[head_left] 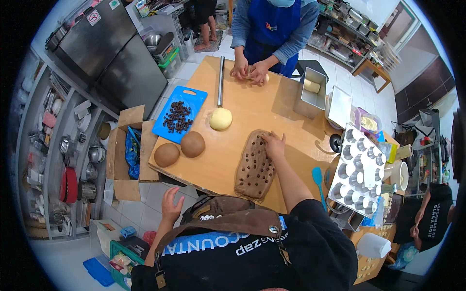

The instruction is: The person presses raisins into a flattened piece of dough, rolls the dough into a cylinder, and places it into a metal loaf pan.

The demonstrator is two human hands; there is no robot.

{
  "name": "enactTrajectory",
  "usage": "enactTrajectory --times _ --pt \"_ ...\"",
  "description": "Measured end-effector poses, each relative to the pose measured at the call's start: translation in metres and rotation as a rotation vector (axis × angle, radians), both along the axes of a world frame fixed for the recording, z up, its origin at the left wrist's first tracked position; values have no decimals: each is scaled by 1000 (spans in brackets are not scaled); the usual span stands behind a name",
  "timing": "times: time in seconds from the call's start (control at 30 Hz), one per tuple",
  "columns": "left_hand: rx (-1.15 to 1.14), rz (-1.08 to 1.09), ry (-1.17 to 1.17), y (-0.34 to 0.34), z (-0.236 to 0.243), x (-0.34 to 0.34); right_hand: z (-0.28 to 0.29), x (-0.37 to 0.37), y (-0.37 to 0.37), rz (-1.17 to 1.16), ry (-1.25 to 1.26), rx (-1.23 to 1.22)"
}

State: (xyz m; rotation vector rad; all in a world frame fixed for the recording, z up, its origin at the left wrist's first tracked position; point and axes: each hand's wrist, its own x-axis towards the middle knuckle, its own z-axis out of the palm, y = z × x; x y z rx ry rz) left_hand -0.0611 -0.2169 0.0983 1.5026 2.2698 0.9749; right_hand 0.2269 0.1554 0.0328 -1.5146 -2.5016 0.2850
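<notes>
The right hand (274,144) is on the far right edge of a flat brown dough sheet (255,167), with its fingers bent downward; whether a small piece is pinched under them I cannot tell. The left hand (172,202) is open, with its fingers apart, and it hangs away from the sheet, near the close side of the counter (213,167). The sheet lies lengthwise in front of the person, and dark pieces are spread over it. In my judgement, too strong a push of the fingers could make the dough thin or even torn, because nothing steadies it from the other side. Pieces sitting near the border might drop off if the sheet is lifted or bent. Its near end is close to the person's clothing, so leaning forward could rub against it. To the left, two brown dough balls, one (192,144) just beside the other (167,155), stand between the left hand and the blue board (198,104), which carries more dark chips (177,118); a low reach there could bump them. Farther away are a yellow dough ball (221,119) and a metal rolling pin (221,80). On the right, a blue spatula (318,177) and a tray of small cups (373,170) limit the elbow's room.
</notes>
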Motion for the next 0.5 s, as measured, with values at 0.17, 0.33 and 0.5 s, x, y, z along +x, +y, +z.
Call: enactTrajectory --times 0.17,0.33,0.5 --pt "-12 -2 16 -3 -7 -2 15 6 -19 -30 198 -31" --pt "35 -16 -32 0 -11 2 -13 28 -70 176 98 34" --pt "35 -80 34 2 -7 2 -20 37 -89 94 93 56"
